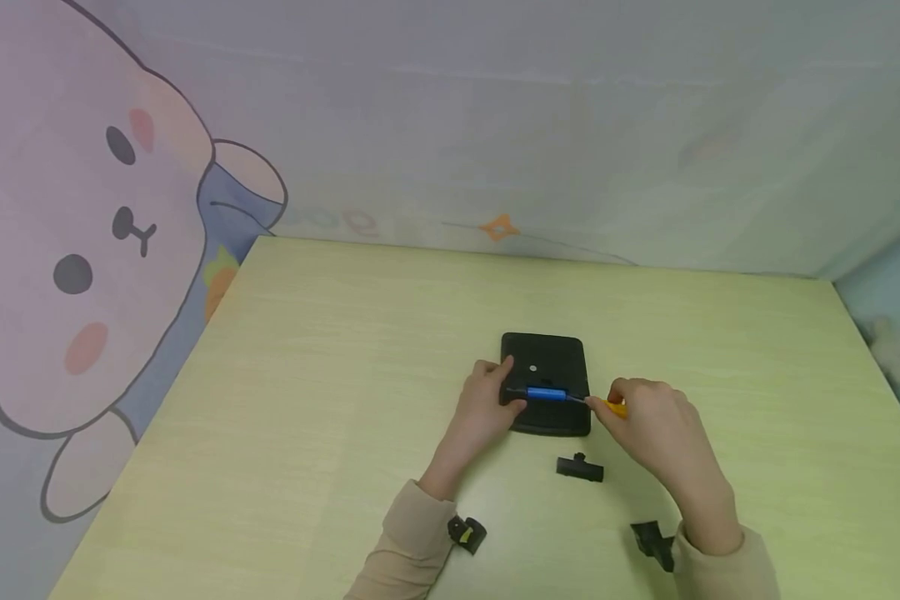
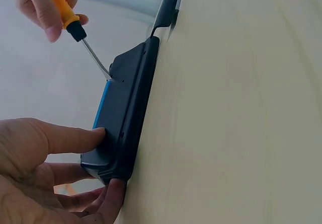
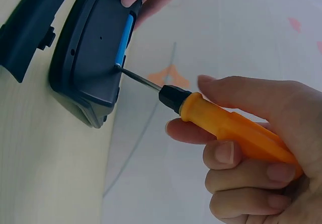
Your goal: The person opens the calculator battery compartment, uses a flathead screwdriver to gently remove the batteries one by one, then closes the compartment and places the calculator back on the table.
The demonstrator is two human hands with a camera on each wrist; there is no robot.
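A flat black device [image 1: 557, 358] with rounded corners lies on the table, and a blue battery [image 1: 546, 394] shows in a slot across it. At its left end my left hand [image 1: 483, 404] grips the body, thumb on one face and fingers around the edge in the left wrist view. My right hand [image 1: 656, 425] holds a screwdriver [image 3: 241, 133] by its orange handle, fingers wrapped around it. The thin metal shaft reaches the right end of the battery, its tip right at the slot's end. Close to the device on the near side lies a black cover [image 1: 580, 467] with a small tab.
The pale wooden table [image 1: 307, 375] spreads around the device. Behind it hangs a cloth backdrop [image 1: 532, 125] with a cartoon animal [image 1: 135, 208] at the left. Small black pieces sit by the left sleeve [image 1: 420, 525] and the right sleeve [image 1: 723, 571].
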